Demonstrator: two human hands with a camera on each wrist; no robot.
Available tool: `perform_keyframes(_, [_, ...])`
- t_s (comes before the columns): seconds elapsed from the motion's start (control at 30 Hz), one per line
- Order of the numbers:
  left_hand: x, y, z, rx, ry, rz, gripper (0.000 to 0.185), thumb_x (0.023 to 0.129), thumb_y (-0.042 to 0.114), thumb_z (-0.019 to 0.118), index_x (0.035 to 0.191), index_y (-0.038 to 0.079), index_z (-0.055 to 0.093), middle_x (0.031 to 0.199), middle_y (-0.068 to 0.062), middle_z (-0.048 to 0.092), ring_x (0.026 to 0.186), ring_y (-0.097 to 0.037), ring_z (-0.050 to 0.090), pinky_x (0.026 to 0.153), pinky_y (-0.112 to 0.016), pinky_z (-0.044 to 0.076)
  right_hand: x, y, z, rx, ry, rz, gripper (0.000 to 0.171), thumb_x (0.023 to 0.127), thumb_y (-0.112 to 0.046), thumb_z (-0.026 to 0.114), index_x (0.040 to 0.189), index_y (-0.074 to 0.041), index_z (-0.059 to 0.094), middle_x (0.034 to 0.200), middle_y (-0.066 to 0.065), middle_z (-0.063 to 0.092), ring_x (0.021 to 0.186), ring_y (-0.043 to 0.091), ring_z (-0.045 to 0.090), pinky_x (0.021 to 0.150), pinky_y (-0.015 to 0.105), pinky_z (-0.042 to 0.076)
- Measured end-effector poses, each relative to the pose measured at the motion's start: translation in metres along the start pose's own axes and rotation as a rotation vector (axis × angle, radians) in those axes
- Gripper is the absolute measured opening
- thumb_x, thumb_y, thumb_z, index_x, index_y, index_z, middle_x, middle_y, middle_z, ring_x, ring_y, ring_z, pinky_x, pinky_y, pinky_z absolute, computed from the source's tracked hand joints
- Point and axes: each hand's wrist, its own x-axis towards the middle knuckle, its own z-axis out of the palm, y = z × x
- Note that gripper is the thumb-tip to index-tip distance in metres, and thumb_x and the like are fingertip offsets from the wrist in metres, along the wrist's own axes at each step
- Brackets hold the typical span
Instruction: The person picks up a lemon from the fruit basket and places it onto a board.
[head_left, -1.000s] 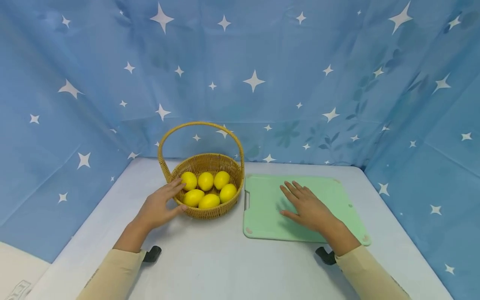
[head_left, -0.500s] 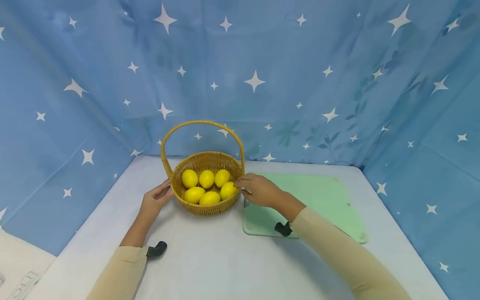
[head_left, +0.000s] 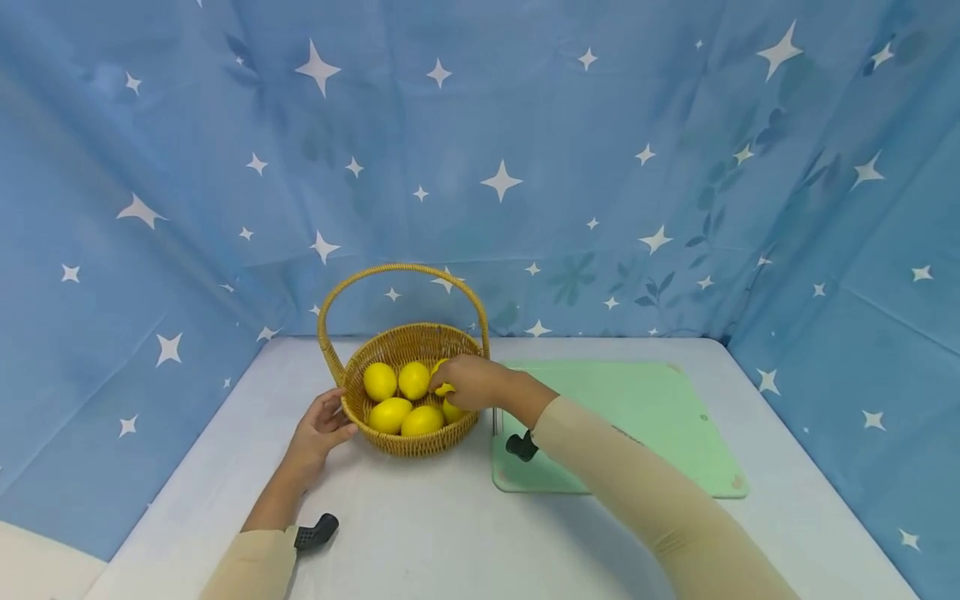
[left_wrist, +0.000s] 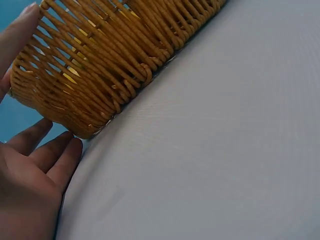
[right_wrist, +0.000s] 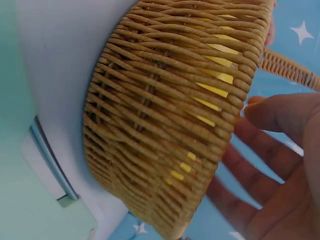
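A wicker basket [head_left: 416, 446] with a tall hoop handle stands on the table and holds several yellow lemons [head_left: 389, 415]. My left hand [head_left: 318, 433] rests against the basket's left side, its fingers [left_wrist: 65, 162] fairly straight and its thumb near the rim. Over the basket's right rim reaches my right hand [head_left: 480, 383], with its fingers down by the back right lemon [head_left: 439, 367], which it partly covers. In the right wrist view the thumb [right_wrist: 270, 112] stands apart from the fingers, whose tips are hidden behind the wicker [right_wrist: 160, 100].
A light green cutting board [head_left: 637, 408] lies just right of the basket, its metal-edged handle slot facing it. White cloth covers the table [head_left: 420, 533]. Blue star-patterned curtains [head_left: 405, 208] hang behind and at both sides.
My right hand has moved left from over the cutting board, past the right rim and in above the lemons. The left hand has shifted from the front left rim to the basket's outer side.
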Motion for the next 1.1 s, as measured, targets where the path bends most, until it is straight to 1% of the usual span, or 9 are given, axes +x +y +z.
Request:
perform_keyframes(0.13, [0.001,0.001,0.0,0.055,-0.009,0.023,0.064,0.093,0.008,0.067,0.146,0.007,0.031,0.153,-0.022,0.028,0.137,-0.04,0.031,0.092,-0.015,0.044,0.009,0.001,0.003,-0.024,-0.098,0.052,0.046,0.089,0.003,0.054,0.127,-0.018,0.066,0.125,-0.006,0.063,0.116,0.014,0.055,0.088,0.027,0.048])
perform_keyframes(0.23, [0.001,0.004,0.001,0.06,-0.016,0.037,0.062,0.094,0.009,0.065,0.146,0.008,0.03,0.154,-0.021,0.027,0.138,-0.04,0.03,0.092,-0.014,0.043,0.014,0.006,0.004,-0.035,-0.14,0.092,0.051,0.087,0.007,0.053,0.129,-0.019,0.065,0.127,-0.006,0.061,0.118,0.013,0.053,0.084,0.024,0.047])
perform_keyframes(0.33, [0.001,0.004,0.0,0.061,-0.021,0.034,0.064,0.094,0.009,0.065,0.147,0.007,0.029,0.155,-0.022,0.025,0.138,-0.04,0.029,0.091,-0.014,0.043,0.017,0.009,0.006,-0.031,-0.152,0.109,0.052,0.087,0.008,0.052,0.131,-0.018,0.064,0.13,-0.005,0.06,0.123,0.016,0.051,0.087,0.024,0.046])
perform_keyframes(0.53, [-0.004,0.0,0.001,0.071,-0.011,0.019,0.066,0.093,0.011,0.068,0.147,0.01,0.029,0.155,-0.022,0.025,0.138,-0.039,0.03,0.09,-0.014,0.043,0.02,0.008,0.016,-0.036,-0.147,0.146,0.048,0.091,0.006,0.054,0.131,-0.02,0.064,0.13,-0.005,0.06,0.124,0.018,0.05,0.094,0.029,0.046])
perform_keyframes(0.7, [-0.006,-0.002,0.005,0.061,-0.028,0.016,0.067,0.093,0.01,0.067,0.148,0.01,0.028,0.155,-0.022,0.024,0.138,-0.039,0.03,0.091,-0.016,0.043,0.019,0.007,0.022,-0.08,-0.177,0.19,0.045,0.094,-0.005,0.06,0.135,-0.023,0.06,0.132,-0.006,0.058,0.124,0.018,0.051,0.096,0.032,0.047])
perform_keyframes(0.8, [-0.006,-0.003,0.005,0.069,-0.036,0.018,0.067,0.094,0.01,0.066,0.149,0.01,0.028,0.156,-0.022,0.023,0.139,-0.039,0.029,0.092,-0.015,0.042,0.018,0.007,0.022,-0.085,-0.185,0.195,0.042,0.093,-0.014,0.066,0.135,-0.022,0.06,0.13,-0.006,0.059,0.12,0.017,0.053,0.095,0.032,0.047])
perform_keyframes(0.9, [-0.005,-0.002,0.004,0.076,-0.028,0.025,0.066,0.094,0.01,0.065,0.149,0.012,0.029,0.156,-0.021,0.024,0.139,-0.038,0.029,0.092,-0.015,0.042,0.019,0.007,0.02,-0.069,-0.168,0.179,0.043,0.091,-0.014,0.068,0.133,-0.02,0.062,0.128,-0.005,0.06,0.118,0.017,0.054,0.092,0.03,0.049])
perform_keyframes(1.0, [-0.005,-0.001,0.002,0.082,-0.02,0.032,0.065,0.094,0.009,0.065,0.149,0.013,0.03,0.155,-0.02,0.025,0.138,-0.038,0.031,0.092,-0.015,0.042,0.02,0.008,0.018,-0.064,-0.15,0.148,0.044,0.089,-0.015,0.071,0.132,-0.019,0.063,0.126,-0.005,0.061,0.117,0.017,0.055,0.091,0.03,0.049])
perform_keyframes(1.1, [-0.006,0.0,0.002,0.087,-0.022,0.031,0.066,0.094,0.009,0.065,0.149,0.012,0.029,0.155,-0.022,0.025,0.138,-0.039,0.031,0.093,-0.016,0.042,0.021,0.011,0.017,-0.08,-0.135,0.108,0.045,0.086,-0.022,0.075,0.13,-0.02,0.064,0.124,-0.004,0.061,0.115,0.017,0.055,0.092,0.03,0.048])
